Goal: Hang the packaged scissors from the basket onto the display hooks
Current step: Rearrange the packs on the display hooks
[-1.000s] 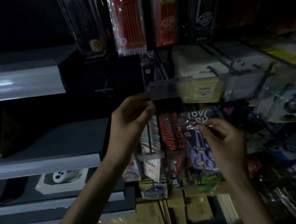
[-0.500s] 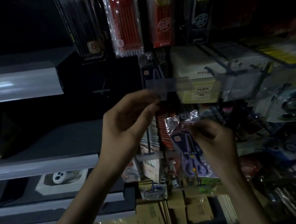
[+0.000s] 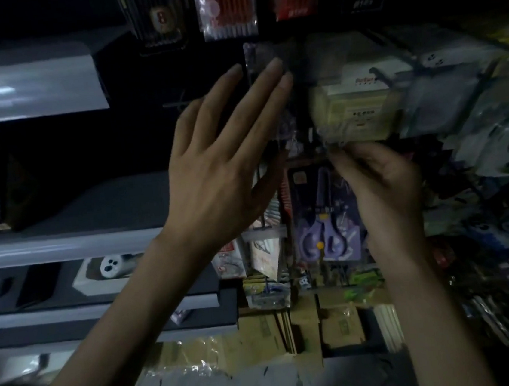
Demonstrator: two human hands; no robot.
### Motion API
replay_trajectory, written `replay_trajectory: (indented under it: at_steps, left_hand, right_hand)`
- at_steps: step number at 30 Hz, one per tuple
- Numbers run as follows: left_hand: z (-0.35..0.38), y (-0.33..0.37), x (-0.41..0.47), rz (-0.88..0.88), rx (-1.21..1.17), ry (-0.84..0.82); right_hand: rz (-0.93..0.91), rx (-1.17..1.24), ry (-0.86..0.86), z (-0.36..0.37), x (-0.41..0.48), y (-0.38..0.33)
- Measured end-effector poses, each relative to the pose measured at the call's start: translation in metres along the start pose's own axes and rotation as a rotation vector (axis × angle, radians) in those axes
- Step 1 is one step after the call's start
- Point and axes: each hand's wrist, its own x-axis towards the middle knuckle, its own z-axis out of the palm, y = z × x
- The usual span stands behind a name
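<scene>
A pack of purple-handled scissors (image 3: 324, 213) hangs upright at the middle of the dim display wall. My right hand (image 3: 381, 185) pinches the pack's top edge just under a blurred clear price flap (image 3: 311, 58). My left hand (image 3: 221, 161) is spread flat with fingers apart, its fingertips up beside that flap, holding nothing. The hook itself is hidden behind the hands and the flap. No basket is in view.
Packs of pens (image 3: 226, 7) hang above. Pale boxes (image 3: 359, 100) and wrapped goods crowd the right. Grey shelves (image 3: 25, 91) run along the left, one with a white boxed gadget (image 3: 113, 265). Cardboard boxes (image 3: 292, 330) sit low in the middle.
My left hand let go of the price flap and opened flat, fingers pointing up. My right hand brought the scissors pack left and up under the flap. The camera moved closer.
</scene>
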Motion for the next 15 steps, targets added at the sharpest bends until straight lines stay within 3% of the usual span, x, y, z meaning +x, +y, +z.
replay_trajectory:
  at_steps: [15]
  left_hand:
    - [0.014, -0.012, 0.004, 0.013, 0.09, 0.093]
  right_hand:
    - [-0.045, 0.19, 0.066, 0.042, 0.018, -0.024]
